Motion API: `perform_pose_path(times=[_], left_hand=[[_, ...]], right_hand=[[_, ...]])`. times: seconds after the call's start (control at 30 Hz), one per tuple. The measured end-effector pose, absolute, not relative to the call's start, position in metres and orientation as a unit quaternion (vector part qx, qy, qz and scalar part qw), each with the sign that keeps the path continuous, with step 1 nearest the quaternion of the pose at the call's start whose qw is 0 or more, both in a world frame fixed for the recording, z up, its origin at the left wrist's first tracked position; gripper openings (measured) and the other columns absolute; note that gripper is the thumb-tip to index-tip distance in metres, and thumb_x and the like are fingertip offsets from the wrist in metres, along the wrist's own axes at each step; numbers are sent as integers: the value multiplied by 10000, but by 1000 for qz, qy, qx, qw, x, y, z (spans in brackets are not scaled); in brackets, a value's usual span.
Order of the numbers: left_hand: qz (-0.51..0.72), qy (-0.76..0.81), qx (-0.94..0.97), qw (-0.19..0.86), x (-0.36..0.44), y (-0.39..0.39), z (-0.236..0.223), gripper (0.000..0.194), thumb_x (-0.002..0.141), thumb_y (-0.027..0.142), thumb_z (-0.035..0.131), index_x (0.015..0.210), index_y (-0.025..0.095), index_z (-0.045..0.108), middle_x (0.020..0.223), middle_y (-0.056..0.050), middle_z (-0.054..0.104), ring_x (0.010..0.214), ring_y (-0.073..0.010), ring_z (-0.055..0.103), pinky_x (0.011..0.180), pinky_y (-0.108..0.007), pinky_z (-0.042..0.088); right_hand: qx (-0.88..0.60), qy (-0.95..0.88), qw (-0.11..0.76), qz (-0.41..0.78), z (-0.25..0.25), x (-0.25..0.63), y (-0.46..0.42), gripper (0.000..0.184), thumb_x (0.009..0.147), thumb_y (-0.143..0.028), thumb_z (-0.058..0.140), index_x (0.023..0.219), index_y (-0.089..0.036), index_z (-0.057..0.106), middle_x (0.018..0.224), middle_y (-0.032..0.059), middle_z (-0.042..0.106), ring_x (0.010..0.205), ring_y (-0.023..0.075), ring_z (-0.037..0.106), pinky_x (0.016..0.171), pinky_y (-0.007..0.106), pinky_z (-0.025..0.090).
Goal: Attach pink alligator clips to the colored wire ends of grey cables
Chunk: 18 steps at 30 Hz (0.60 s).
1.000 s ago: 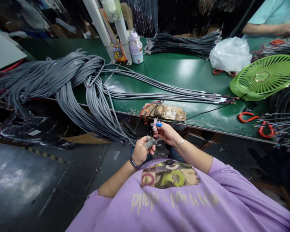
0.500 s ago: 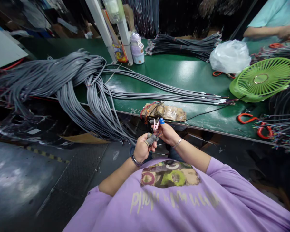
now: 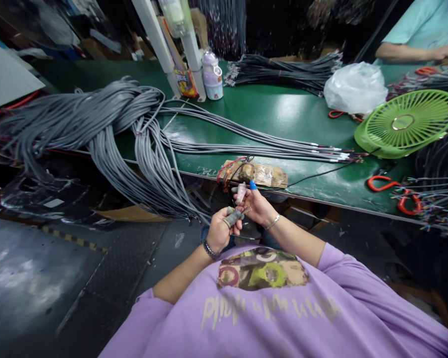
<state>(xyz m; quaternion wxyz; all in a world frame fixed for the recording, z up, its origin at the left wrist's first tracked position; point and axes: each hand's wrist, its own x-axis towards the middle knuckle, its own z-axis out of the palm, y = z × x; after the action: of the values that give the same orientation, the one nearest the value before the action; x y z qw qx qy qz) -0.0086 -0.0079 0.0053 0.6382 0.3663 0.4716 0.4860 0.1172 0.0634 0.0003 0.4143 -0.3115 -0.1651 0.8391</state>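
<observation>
My left hand (image 3: 219,231) is closed around the end of a grey cable, its thumb in a worn grey wrap. Thin coloured wires (image 3: 247,209) fan out of that end toward my right hand (image 3: 262,208). On the right hand, the thumb wears a blue cover (image 3: 253,185) and points up, apart from the fingers. A pale pink piece (image 3: 241,193) lies at its fingertips; whether it is a finger cover or a separate part I cannot tell. Beyond the hands, a taped wooden block (image 3: 265,173) with red and black leads sits at the table edge.
Grey cables (image 3: 115,112) are heaped on the green table (image 3: 283,117) at left and hang over its edge. A green fan (image 3: 406,122), a plastic bag (image 3: 356,87), orange-handled scissors (image 3: 383,183), black cables (image 3: 283,72) and a bottle (image 3: 212,74) stand around. A co-worker's arm (image 3: 406,51) shows far right.
My right thumb has lifted away from the pale pink piece and now points up. The right fingers have shifted slightly; my left hand stays almost in place with the cable end.
</observation>
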Motion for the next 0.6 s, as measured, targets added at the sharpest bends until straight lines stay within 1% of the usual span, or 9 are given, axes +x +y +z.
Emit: perform_pose_path(times=[0.1, 0.3, 0.47, 0.6], left_hand=[[485, 470, 384, 630, -9, -13, 3, 325, 737, 438, 680, 664, 155, 539, 531, 15, 610, 353, -64, 496, 337, -174, 264], [513, 478, 390, 597, -6, -15, -1, 290, 787, 424, 643, 715, 156, 560, 560, 25, 615, 382, -58, 513, 360, -168, 289], [524, 485, 378, 590, -1, -10, 0, 301, 777, 437, 646, 714, 158, 553, 557, 24, 615, 373, -57, 511, 351, -164, 280], [524, 491, 365, 593, 2, -8, -1, 297, 768, 427, 649, 700, 157, 545, 547, 24, 610, 366, -57, 506, 345, -160, 272]], right_hand=[[-306, -187, 404, 842, 3, 121, 62, 464, 871, -607, 461, 872, -176, 635, 772, 41, 656, 604, 116, 561, 580, 247, 504], [-299, -193, 429, 831, 0, 123, 62, 307, 905, -418, 519, 856, -147, 655, 774, 52, 675, 601, 116, 568, 561, 237, 520], [-295, -194, 438, 827, -7, 119, 66, 319, 873, -445, 576, 798, -143, 648, 742, 49, 683, 580, 111, 576, 546, 234, 518], [-286, -177, 437, 834, -10, 115, 70, 332, 852, -473, 601, 792, -149, 644, 701, 29, 674, 574, 100, 579, 549, 211, 508]])
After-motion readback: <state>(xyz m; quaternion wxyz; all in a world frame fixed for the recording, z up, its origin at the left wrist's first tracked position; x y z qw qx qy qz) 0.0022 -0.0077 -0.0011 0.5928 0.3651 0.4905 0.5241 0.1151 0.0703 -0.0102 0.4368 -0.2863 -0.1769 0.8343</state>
